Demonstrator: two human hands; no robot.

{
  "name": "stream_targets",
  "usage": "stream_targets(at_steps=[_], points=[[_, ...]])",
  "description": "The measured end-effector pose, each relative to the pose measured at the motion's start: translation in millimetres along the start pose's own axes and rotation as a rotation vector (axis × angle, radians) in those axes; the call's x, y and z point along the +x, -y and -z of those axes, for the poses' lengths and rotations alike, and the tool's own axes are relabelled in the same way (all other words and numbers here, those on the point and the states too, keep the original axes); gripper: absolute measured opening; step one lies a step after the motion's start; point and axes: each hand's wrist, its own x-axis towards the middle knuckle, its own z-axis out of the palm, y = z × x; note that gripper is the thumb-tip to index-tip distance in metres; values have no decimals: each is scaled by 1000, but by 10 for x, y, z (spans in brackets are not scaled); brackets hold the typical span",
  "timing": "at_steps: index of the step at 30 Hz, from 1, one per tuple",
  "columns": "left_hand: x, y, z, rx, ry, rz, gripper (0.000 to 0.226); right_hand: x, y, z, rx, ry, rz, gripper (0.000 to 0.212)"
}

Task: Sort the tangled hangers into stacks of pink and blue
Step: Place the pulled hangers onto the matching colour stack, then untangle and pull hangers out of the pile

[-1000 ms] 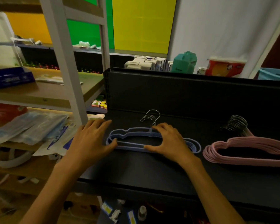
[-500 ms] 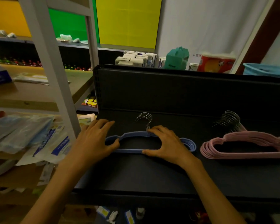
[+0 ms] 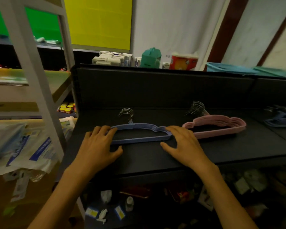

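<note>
A stack of blue velvet-covered hangers with metal hooks [image 3: 139, 133] is lying flat on the black tabletop [image 3: 147, 159]. The left hand [image 3: 98, 146] is resting spread at its left end, the right hand [image 3: 182, 143] spread at its right end, fingers touching it, gripping nothing. Just right of this stack, a pink hanger stack [image 3: 216, 125] is lying flat. Farther right, more blue hangers [image 3: 281, 119] are lying loose.

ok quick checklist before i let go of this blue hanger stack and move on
1. Blue velvet hanger stack lined up, metal hooks together: ok.
2. Left hand and right hand at the stack's two ends, fingers straight: ok.
3. Pink velvet hanger stack separate, on the right: ok.
4. More blue hangers lie loose at the far right, unstacked: not ok.
5. No pink hidden among those: cannot tell.
</note>
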Motion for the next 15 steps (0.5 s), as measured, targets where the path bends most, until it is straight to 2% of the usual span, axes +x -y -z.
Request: stream_targets(at_steps=[15], points=[[321, -1734, -161, -84, 7, -377, 72, -1188, -1405, 707, -148, -94, -330, 58]])
